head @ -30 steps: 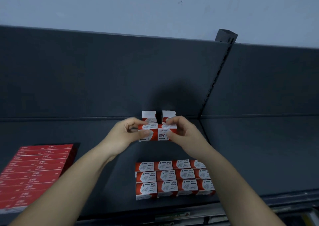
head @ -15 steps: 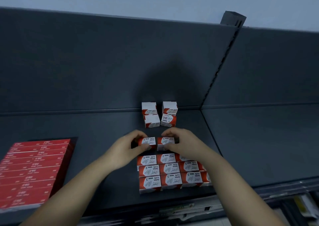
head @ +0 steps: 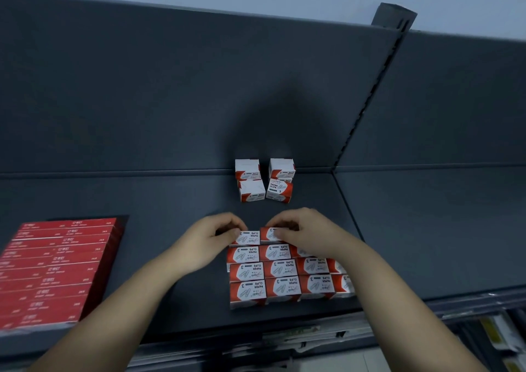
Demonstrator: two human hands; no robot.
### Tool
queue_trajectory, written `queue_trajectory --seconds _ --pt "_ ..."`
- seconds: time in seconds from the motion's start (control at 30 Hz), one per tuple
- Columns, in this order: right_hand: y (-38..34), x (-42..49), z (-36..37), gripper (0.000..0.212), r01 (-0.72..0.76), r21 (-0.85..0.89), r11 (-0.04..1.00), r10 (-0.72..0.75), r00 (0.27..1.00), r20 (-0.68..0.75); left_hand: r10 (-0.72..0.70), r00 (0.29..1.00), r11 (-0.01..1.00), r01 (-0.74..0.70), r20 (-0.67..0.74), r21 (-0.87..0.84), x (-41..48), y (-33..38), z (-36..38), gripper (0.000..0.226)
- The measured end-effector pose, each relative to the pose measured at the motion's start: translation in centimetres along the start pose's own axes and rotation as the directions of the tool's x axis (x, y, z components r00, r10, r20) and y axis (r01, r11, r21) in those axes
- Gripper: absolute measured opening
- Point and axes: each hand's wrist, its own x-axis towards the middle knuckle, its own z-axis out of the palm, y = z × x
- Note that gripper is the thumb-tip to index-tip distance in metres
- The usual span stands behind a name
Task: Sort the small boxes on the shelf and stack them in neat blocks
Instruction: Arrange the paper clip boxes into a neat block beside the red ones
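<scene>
While the matte shelf (head: 170, 201) carries a rectangular block (head: 281, 275) of glossy cardboard boxes at its near edge, your left hand (head: 210, 238) and right hand (head: 307, 232), fingers curled, each pinch one of the held pair (head: 252, 237), since lowered against the block's far row.

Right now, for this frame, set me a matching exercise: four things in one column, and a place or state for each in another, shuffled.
Things:
1 left hand
2 right hand
3 flat red boxes
4 four loose boxes

Places or states:
A grips the right held box
B against the back panel
C grips the left held box
D far left of the shelf

Pairs: 1-C, 2-A, 3-D, 4-B
</scene>
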Motion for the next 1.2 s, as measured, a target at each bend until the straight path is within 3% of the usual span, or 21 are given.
queue_trajectory --seconds 0.27,0.4,0.5,0.67,0.77,0.87,1.03,1.13,1.2 --pt "-0.2 -0.1 -0.4 0.024 0.016 -0.041 0.999 -0.015 1.000 0.026 -0.009 1.000 1.000 0.010 -0.028 0.011 0.6 0.1 -0.6 0.014" --pt "0.4 1.1 -1.5 0.024 0.016 -0.007 1.000 -0.017 0.966 -0.259 0.035 0.975 0.988 0.000 -0.220 0.156 2.9 0.3 -1.8 0.015" --pt "1.2 2.8 -2.4 0.029 -0.032 -0.114 0.993 -0.013 0.925 -0.379 0.091 0.955 0.956 -0.004 -0.281 0.295 4.8 0.2 -2.2 0.025" --pt "1.3 5.1 -2.3 0.047 -0.057 -0.368 0.928 -0.065 0.948 -0.310 0.121 0.975 0.871 -0.014 -0.187 0.492 7.0 -0.4 -1.5 0.042" --pt "1.3 5.6 -1.7 0.047 -0.077 -0.429 0.900 -0.050 0.960 -0.277 0.176 0.951 0.830 -0.004 -0.255 0.558 6.9 -1.1 -0.4 0.037" --pt "1.7 5.4 -1.3 0.045 -0.082 -0.413 0.907 -0.044 0.957 -0.286 0.213 0.925 0.855 -0.021 -0.315 0.518 6.3 -1.9 0.0 0.031" --pt "2.3 4.5 -1.4 0.030 -0.076 -0.317 0.945 -0.029 0.949 -0.314 0.231 0.934 0.899 -0.099 -0.271 0.427 5.5 -2.2 -0.2 0.027" --pt "2.5 3.7 -1.6 0.026 -0.036 -0.232 0.972 -0.050 0.934 -0.353 0.067 0.949 0.996 -0.046 -0.308 0.075 5.2 -1.4 -0.6 0.021" --pt "2.5 3.0 -1.7 0.026 -0.008 -0.192 0.981 -0.072 0.912 -0.404 -0.057 0.951 0.978 -0.008 -0.305 -0.209 5.3 -0.6 -0.9 0.014"
